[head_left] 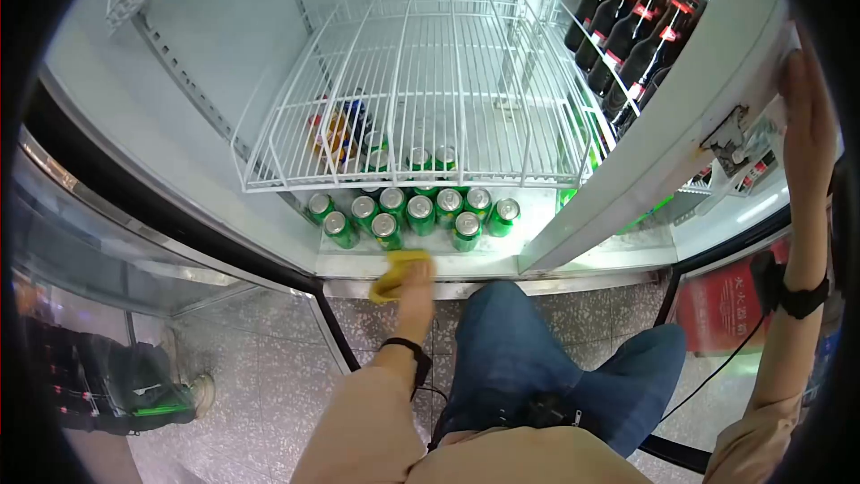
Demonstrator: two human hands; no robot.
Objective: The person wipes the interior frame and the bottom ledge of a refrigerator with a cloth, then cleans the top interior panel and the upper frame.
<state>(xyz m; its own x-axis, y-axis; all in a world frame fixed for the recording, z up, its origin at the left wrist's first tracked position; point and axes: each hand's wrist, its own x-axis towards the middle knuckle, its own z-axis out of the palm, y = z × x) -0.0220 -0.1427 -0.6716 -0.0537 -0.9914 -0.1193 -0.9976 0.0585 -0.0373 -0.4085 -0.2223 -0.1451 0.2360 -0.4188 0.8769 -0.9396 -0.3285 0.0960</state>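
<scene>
A yellow cloth (394, 277) is in my left hand (417, 280), which is blurred by motion at the front sill (358, 265) of an upright drinks fridge. Just behind it, several green cans (420, 214) with silver tops stand on the fridge floor, some of them under a white wire shelf (430, 90). My right hand (809, 112) is raised at the far right, against the white door frame or fridge edge. Its fingers look stretched out, lying along that surface, and I see nothing held in them.
Dark bottles with red caps (632, 31) lean in rows on the right-hand shelf. Glass doors stand open on both sides, the left door (224, 305) reflecting the room. A red box (730, 305) shows through the right glass. My knees (520, 350) are close to the sill.
</scene>
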